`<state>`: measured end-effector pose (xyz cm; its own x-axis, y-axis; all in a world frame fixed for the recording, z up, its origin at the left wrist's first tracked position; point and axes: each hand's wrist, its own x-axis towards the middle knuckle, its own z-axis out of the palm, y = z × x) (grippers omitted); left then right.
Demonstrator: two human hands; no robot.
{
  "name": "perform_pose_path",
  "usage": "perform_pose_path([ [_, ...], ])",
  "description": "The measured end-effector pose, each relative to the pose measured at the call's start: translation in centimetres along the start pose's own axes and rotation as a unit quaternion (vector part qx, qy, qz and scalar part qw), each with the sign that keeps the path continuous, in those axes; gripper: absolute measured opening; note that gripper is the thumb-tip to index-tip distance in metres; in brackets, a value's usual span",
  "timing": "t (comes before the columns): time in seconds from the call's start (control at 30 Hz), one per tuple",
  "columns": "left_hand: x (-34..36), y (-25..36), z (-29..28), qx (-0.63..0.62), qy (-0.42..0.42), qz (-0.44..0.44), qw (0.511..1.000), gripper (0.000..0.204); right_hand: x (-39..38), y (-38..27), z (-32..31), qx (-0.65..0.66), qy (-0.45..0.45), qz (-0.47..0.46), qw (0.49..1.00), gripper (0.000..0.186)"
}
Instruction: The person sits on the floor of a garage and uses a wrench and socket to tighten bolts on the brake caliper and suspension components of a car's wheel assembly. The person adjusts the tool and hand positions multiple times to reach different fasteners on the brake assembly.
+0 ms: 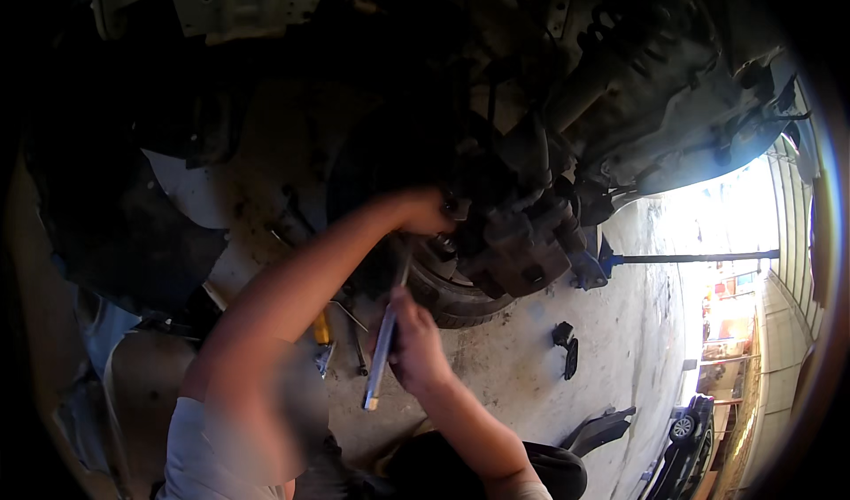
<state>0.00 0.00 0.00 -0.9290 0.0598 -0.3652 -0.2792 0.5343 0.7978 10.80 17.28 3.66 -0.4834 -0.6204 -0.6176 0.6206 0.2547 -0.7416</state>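
Note:
My left hand [427, 211] reaches into the dark parts of a vehicle's underside, its fingers bent at a bolted joint beside the steering knuckle [522, 248]; what they hold is hidden. Lower down, my right hand [412, 339] grips a long silver wrench bar [382, 358], which runs up toward the joint just below my left hand. A wheel with a tyre [465, 310] is behind the knuckle. Above, a suspension arm [567, 93] and other underbody metal are in shadow.
A yellow-handled tool [320, 327] and other tools lie on the concrete floor [620, 341]. A blue jack [591, 268] with a long handle stands to the right. A black part [565, 348], dark liner [133, 234] and trim piece [593, 429] lie around. A car [686, 438] is beyond.

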Motion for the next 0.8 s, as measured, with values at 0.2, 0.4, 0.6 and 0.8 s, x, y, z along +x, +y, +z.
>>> perform_pose_path([
  [0.2,1.1,-0.7,3.7,0.093,0.047,0.134,0.985,0.041,3.1,11.4,-3.0,-0.243,0.063,-0.026,0.968,0.045],
  [0.4,1.6,1.1,5.1,-0.082,0.041,0.212,0.973,0.046,1.5,14.8,-5.5,-0.466,0.025,-0.008,0.884,0.045],
  [0.6,1.3,0.8,4.5,-0.064,0.036,0.211,0.975,0.044,2.3,21.6,-9.1,-0.623,-0.065,-0.063,0.777,0.041],
  [0.8,0.9,0.5,4.7,-0.097,0.047,0.199,0.974,0.039,1.9,23.3,-10.6,-0.667,-0.072,-0.067,0.738,0.038],
])
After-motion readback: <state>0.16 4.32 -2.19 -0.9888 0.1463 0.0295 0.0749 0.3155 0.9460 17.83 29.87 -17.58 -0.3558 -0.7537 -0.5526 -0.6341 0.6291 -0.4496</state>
